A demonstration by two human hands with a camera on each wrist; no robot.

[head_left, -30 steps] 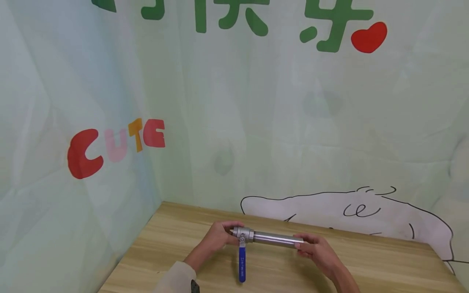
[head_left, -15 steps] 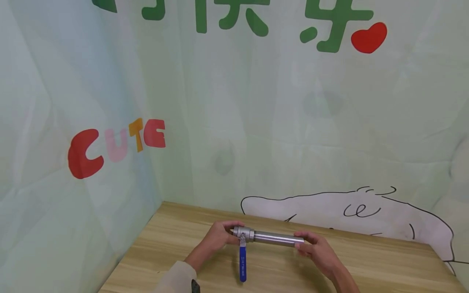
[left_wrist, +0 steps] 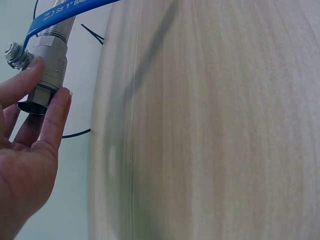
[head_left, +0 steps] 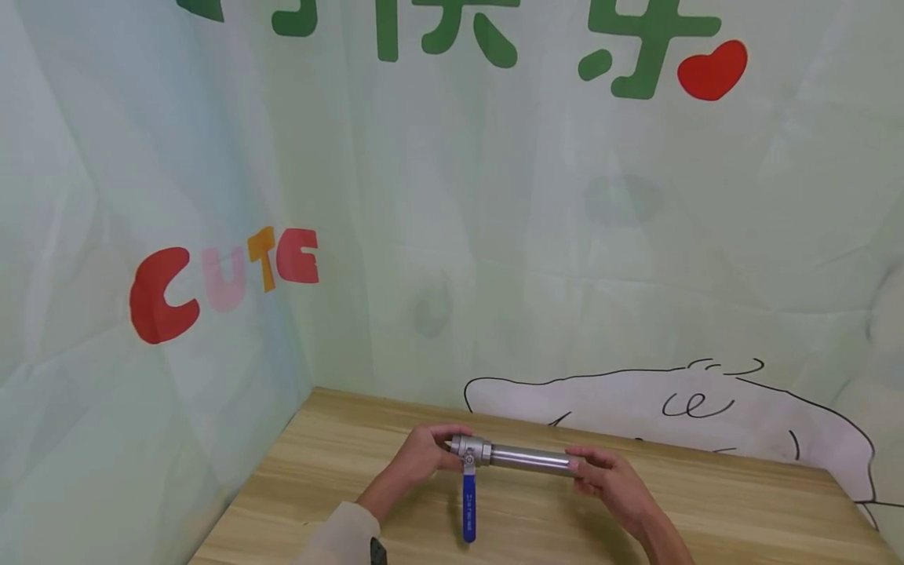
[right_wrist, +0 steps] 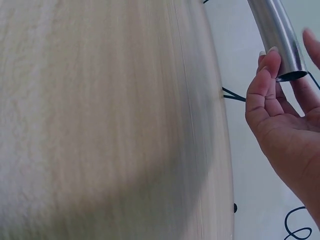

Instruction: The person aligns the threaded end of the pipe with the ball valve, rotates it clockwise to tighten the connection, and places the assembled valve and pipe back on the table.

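A steel ball valve with a blue lever handle is joined to a straight steel pipe. My left hand grips the valve at its open end; in the left wrist view its thumb lies on the valve body and the fingers are behind and below. At the far end of the pipe, my right hand holds the tube between curled fingers. One blurred finger stands a little off the pipe in the right wrist view. The lever points toward me, and the pipe runs level above the table.
Beneath the hands lies a wood-grain table. Pale fabric walls rise at its back and left edges, printed with green characters, a red heart and coloured letters.
The fingers of my right hand have shifted slightly on the pipe's end. My left hand and the valve stay almost where they were.
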